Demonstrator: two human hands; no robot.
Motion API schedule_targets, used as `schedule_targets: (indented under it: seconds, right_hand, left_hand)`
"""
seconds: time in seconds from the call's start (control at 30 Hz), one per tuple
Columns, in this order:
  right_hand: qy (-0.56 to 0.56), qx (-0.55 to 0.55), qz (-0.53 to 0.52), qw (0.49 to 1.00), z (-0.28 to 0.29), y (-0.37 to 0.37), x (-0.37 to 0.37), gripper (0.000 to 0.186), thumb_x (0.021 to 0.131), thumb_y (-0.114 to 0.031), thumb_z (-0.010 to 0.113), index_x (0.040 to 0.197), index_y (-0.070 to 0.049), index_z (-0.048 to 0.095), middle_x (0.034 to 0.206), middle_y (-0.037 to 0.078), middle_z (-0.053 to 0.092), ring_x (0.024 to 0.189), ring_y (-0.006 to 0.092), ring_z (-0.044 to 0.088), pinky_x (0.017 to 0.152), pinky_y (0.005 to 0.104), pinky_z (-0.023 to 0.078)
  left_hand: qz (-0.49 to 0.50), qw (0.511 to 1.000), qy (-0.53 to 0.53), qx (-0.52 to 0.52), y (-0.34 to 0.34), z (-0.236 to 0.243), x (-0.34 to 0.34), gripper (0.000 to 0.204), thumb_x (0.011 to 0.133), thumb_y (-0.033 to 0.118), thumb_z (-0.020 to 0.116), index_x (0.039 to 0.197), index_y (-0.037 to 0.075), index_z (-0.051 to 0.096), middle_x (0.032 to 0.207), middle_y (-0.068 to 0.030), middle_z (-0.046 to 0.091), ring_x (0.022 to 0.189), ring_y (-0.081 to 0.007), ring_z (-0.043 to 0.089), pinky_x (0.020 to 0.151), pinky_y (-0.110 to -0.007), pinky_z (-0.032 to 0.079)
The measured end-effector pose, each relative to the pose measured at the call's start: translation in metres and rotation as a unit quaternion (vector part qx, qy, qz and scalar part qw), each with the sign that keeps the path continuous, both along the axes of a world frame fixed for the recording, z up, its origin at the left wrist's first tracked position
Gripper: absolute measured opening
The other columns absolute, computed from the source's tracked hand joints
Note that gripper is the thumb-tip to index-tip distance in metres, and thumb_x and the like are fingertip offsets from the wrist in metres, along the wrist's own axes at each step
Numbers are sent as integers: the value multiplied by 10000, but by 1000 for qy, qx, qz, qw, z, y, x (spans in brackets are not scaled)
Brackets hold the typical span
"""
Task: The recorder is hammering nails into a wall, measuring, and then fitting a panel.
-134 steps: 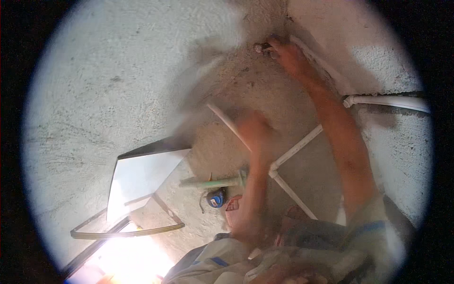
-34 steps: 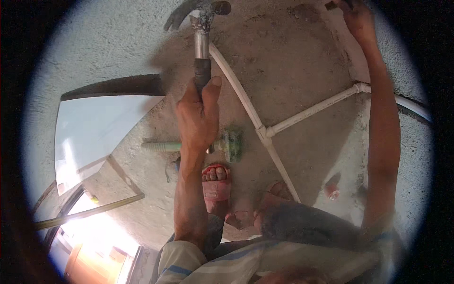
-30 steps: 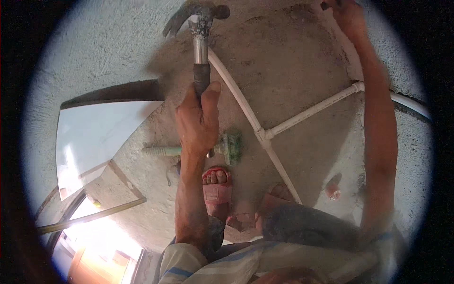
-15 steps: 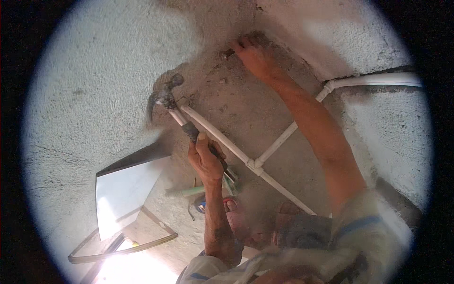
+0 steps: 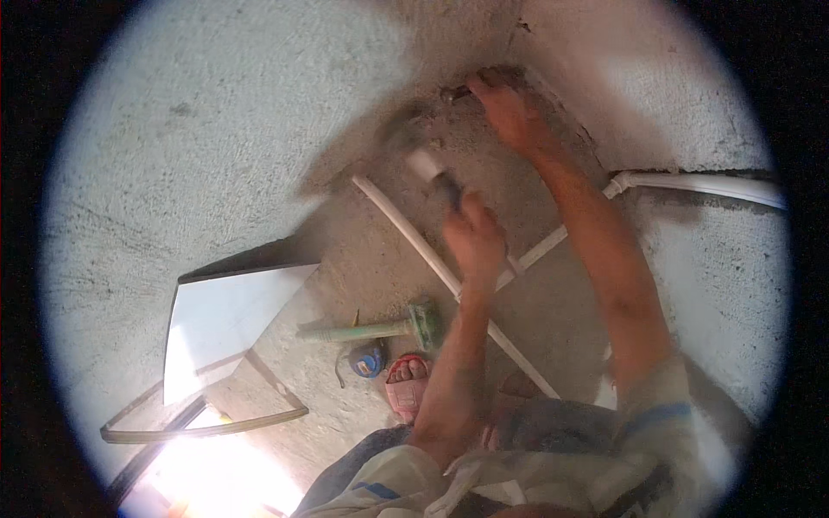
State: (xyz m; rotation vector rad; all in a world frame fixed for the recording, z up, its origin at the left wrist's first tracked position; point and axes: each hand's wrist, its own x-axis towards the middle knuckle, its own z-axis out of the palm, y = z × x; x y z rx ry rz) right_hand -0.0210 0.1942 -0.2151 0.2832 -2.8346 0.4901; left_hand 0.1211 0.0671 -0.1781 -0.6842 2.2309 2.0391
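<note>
My left hand [image 5: 475,233] is wrapped around the dark grip of a hammer [image 5: 427,164]. The hammer is smeared by motion, its head hard to make out against the wall's shadow, apart from the chisel. Up in the far corner, where the floor meets the walls, my right hand [image 5: 511,108] grips a short dark metal chisel [image 5: 455,93]. Only one end of the chisel shows, sticking out leftward from the fingers; its other end is hidden by the hand and the shadowed, broken corner.
White pipes [image 5: 406,229] cross the floor below my arms, and another white pipe [image 5: 699,183] runs along the right wall. Near my sandalled foot [image 5: 404,388] lie a blue tape measure [image 5: 368,359] and a green hammer-shaped tool [image 5: 425,325]. A white panel [image 5: 229,324] leans at left.
My left hand has swung the hammer rightward and up toward the chisel. My right hand keeps its hold in the corner. The view has shifted, bringing the green tool and tape measure into plain sight.
</note>
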Motion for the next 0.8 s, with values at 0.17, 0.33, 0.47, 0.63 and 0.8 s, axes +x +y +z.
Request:
schedule_targets:
  seconds: [0.17,0.33,0.47,0.63,0.8]
  right_hand:
    - [-63,64,-3,996,2,9,2,399,914,-128,468,1313,-123,467,1340,131,470,1165,334,503,988,436,416]
    - [-80,-71,-29,994,-1,16,0,422,922,-136,439,1344,-141,455,1354,111,473,1222,320,472,1009,422,404]
    - [-131,-160,-55,977,27,-2,1,410,928,-151,445,1337,-133,465,1328,124,501,1247,301,462,1009,421,402]
    - [-88,-22,23,996,0,31,-5,401,897,-139,498,1295,-93,491,1306,149,512,1208,307,489,990,426,407]
    - [-222,-468,-89,851,22,25,2,464,780,36,546,1227,-83,519,1234,164,549,1127,362,531,930,433,451]
  left_hand:
    - [25,996,80,-25,-43,38,11,294,927,268,479,705,79,515,545,-11,503,480,-109,498,427,-275,395]
    - [141,905,357,182,-73,100,0,221,906,214,445,767,102,573,550,-68,519,490,-168,538,412,-272,413]
    - [-71,768,200,-604,-59,-45,13,227,912,264,493,867,63,589,558,-99,489,493,-184,529,458,-351,447]
    - [-101,987,-47,-115,-31,26,0,301,932,284,482,795,49,611,605,-71,519,503,-116,477,486,-309,416]
    - [25,935,352,29,-79,117,-11,301,878,319,423,749,105,590,638,-67,576,523,-181,547,487,-301,432]
